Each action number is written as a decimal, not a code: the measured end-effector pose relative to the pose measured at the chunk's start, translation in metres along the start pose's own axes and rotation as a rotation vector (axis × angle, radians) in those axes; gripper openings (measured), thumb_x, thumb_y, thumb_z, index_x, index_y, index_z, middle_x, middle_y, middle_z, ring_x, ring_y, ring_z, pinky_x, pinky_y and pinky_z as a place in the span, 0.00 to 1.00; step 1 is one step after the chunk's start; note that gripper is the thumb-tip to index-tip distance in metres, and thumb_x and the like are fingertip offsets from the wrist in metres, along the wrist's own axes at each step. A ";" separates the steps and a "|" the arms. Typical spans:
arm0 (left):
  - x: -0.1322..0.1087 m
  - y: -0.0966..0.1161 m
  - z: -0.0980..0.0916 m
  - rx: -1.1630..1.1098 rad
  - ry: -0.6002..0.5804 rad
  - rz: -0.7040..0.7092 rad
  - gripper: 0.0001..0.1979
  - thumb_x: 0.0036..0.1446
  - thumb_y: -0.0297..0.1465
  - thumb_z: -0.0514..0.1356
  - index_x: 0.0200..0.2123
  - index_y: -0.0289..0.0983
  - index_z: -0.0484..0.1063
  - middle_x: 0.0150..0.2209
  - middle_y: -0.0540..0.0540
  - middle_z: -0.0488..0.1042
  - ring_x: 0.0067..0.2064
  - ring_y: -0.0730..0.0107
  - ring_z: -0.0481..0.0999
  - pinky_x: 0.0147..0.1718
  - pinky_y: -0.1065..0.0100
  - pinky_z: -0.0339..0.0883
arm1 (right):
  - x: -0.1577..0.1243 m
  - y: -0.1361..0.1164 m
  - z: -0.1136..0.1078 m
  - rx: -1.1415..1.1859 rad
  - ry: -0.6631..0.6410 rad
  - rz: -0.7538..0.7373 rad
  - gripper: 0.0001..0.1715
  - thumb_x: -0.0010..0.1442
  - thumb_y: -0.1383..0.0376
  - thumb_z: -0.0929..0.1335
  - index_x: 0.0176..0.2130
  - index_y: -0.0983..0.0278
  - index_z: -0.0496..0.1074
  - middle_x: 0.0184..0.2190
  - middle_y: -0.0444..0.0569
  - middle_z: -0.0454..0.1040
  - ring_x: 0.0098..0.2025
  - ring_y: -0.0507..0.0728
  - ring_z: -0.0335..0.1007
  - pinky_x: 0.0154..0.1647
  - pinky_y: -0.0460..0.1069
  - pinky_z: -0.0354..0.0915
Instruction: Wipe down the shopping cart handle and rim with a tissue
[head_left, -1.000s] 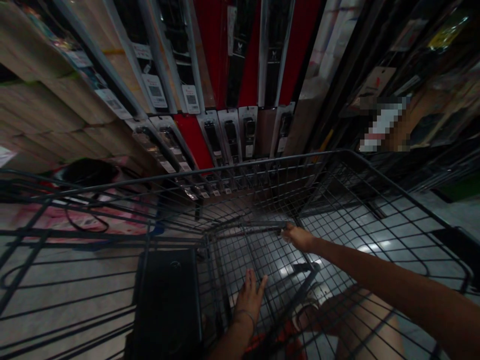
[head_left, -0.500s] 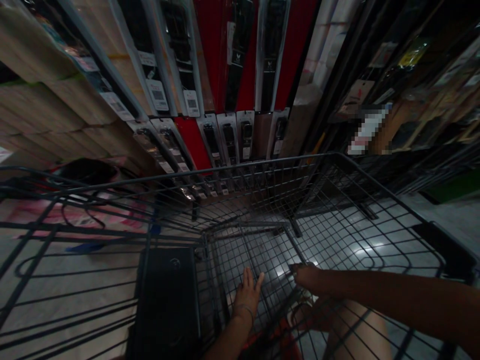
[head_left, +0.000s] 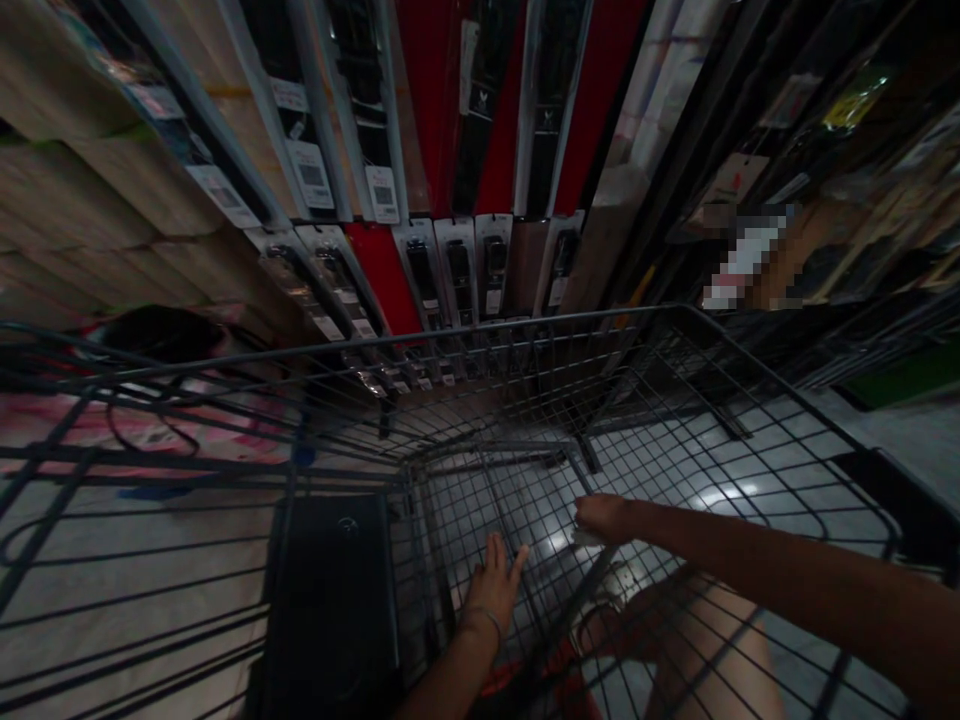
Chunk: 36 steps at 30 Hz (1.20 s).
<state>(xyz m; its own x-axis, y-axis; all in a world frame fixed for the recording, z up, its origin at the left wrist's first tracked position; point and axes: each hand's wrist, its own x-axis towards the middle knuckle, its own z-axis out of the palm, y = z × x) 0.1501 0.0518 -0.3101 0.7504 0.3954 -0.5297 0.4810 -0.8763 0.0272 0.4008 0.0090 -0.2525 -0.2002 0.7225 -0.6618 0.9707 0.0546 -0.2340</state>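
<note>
A dark wire shopping cart (head_left: 495, 330) spreads out in front of me. Inside it, low over the mesh floor, my left hand (head_left: 491, 585) has its fingers stretched out and holds nothing. A thin bracelet circles that wrist. To its right, my right hand (head_left: 606, 516) is closed above the mesh. A small pale patch shows just beneath its fingers, too dim to identify, so I cannot tell what they grip. A flat black box (head_left: 334, 590) with a small round emblem stands to the left of my left hand, by the cart's wires.
Ahead hang rows of narrow packaged goods (head_left: 379, 120) with tags against red and brown backing. Stacked tan packages (head_left: 127, 190) fill the far left. Below them, behind the wires, lies a pink-and-white item (head_left: 232, 415). Bare legs (head_left: 712, 640) show through the mesh; the floor (head_left: 832, 430) is pale tile.
My right hand has risen a little and moved forward over the mesh. My left hand stays nearly in place, fingers still stretched. The view has shifted slightly.
</note>
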 end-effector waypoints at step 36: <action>0.008 0.006 0.004 0.024 0.049 -0.043 0.33 0.58 0.21 0.48 0.63 0.51 0.42 0.63 0.32 0.53 0.64 0.48 0.52 0.38 0.60 0.74 | -0.019 0.003 0.001 0.058 -0.009 0.165 0.14 0.52 0.79 0.64 0.38 0.72 0.75 0.43 0.64 0.73 0.46 0.64 0.72 0.43 0.52 0.65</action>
<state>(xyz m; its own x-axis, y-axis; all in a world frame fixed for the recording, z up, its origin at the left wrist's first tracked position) 0.1568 0.0486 -0.3178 0.7511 0.4450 -0.4876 0.5024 -0.8645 -0.0150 0.4072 -0.0049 -0.2412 -0.0405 0.7118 -0.7012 0.9812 -0.1041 -0.1622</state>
